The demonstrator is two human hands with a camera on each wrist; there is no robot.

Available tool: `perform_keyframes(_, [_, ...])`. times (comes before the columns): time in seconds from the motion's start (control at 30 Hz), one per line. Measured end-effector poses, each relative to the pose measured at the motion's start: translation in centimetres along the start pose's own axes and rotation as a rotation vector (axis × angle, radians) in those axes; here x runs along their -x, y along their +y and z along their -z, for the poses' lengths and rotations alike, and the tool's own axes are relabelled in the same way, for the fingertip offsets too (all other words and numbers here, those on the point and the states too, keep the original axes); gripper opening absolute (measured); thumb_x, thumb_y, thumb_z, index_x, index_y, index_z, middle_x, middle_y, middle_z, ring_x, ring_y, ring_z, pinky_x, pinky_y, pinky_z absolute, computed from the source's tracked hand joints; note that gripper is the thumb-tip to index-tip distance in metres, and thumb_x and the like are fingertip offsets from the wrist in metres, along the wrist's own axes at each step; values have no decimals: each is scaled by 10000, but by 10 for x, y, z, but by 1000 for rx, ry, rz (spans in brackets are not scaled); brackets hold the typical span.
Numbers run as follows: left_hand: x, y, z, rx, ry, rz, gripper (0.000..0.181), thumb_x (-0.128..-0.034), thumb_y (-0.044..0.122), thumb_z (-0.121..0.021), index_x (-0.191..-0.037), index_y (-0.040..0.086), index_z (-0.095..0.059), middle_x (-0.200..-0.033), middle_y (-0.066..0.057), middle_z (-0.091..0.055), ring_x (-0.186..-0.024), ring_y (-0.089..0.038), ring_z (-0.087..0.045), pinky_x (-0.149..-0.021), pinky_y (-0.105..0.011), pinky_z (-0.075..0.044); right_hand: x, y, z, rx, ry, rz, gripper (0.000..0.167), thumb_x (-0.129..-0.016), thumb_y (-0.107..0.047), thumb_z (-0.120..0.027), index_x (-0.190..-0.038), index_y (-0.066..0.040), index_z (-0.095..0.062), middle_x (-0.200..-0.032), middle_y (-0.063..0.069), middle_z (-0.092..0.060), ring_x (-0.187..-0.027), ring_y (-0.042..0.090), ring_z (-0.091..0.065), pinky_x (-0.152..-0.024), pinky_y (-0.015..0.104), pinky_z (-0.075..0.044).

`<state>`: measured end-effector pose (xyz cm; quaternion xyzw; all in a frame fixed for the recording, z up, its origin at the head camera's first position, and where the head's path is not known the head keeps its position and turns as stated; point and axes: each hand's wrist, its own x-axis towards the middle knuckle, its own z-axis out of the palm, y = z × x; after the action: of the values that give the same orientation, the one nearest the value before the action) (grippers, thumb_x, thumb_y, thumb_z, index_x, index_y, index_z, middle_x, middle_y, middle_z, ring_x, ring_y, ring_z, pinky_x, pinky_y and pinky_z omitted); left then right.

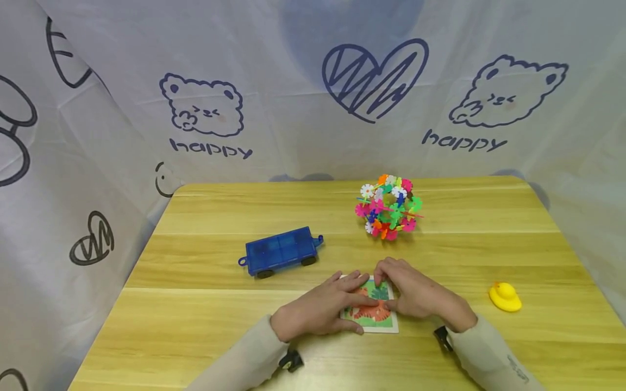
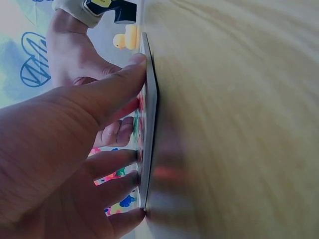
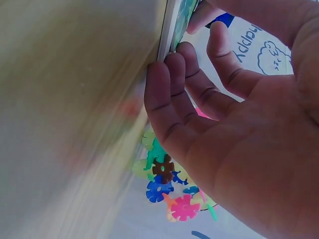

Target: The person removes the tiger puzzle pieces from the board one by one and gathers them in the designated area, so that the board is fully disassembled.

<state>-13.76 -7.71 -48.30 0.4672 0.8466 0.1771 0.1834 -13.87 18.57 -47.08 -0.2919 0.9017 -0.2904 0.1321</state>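
Picture board (image 1: pixel 374 315): it lies flat, or nearly so, on the worktop (image 1: pixel 195 315), roughly midway between the left and right edges and well in from the far edge.
Left grip (image 1: pixel 327 305): spread across the board's left part, fingers mostly straight on its face, thumb at the near edge; I'd say it steadies rather than clasps.
Right grip (image 1: pixel 415 293): fingers bent, tips meeting the board's right part; from where I stand I cannot tell whether they pinch anything.
Board's heft: it looks light and stiff, thin at the rim, probably a little slick on the printed face and not very fragile.
Where to hold: the pale border seems the best place, taken by two opposite edges, with the fingers off the picture.
Picture's direction: the dark green plant sits toward the worktop's far edge, the orange striped animal nearer, so its top seems to point away from the person.
Long axis: the board looks nearly square, and with hands over it I can't pick one; its near side runs about parallel to the worktop's far edge.
Yellow duck (image 1: pixel 506 298): toward the right edge, well apart from the board.
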Motion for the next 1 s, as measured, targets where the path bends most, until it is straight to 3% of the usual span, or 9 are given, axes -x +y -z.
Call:
perform_keyframes(0.37, [-1,-1,-1,-5,-3,3,670,-1013,487,-736,-1628,307,-539,-1813,-106,-273,-1705,-292,-231,-1370,-625,-233,-1,2,0,-14,-4,-2,387,-855,-62,-912,-1010,-203,-586,-1094,-54,-579,-1005,172,-461,-888,303,-426])
perform_keyframes(1.0, [-1,-1,-1,-16,-18,-2,670,-1015,483,-739,-1630,310,-535,-1804,-100,-290,-1701,-303,-243,-1367,-634,-235,0,3,0,-46,-25,3,372,-862,-80,-907,-977,-201,-574,-1083,-39,-549,-997,167,-477,-892,319,-428])
